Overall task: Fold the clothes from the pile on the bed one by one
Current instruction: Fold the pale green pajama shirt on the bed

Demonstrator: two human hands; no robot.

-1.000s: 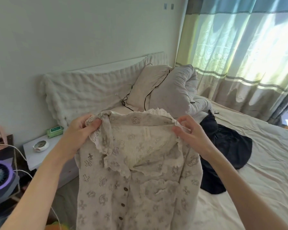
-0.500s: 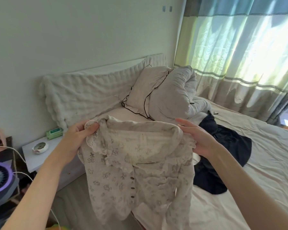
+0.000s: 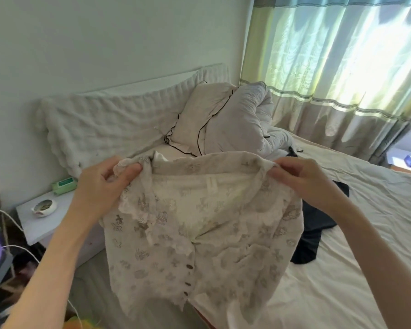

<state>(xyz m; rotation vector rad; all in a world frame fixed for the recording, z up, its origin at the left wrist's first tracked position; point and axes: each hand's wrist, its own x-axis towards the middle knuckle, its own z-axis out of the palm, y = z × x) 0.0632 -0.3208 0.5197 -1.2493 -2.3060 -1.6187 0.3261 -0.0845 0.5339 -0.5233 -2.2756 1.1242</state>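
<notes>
Here, your left hand (image 3: pixel 102 184) pinches one shoulder of the printed shirt (image 3: pixel 199 236) and your right hand (image 3: pixel 304 181) pinches the other, so the shirt hangs at frame centre, button placket facing you, ready for laying flat. The dark garment (image 3: pixel 318 224) waits on the bed (image 3: pixel 365 245), centre right.

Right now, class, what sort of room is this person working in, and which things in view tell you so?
Most likely a bedroom in a home. A bed with a pillow stands against the wall, a nightstand sits beside it, and curtains cover a window.
</notes>
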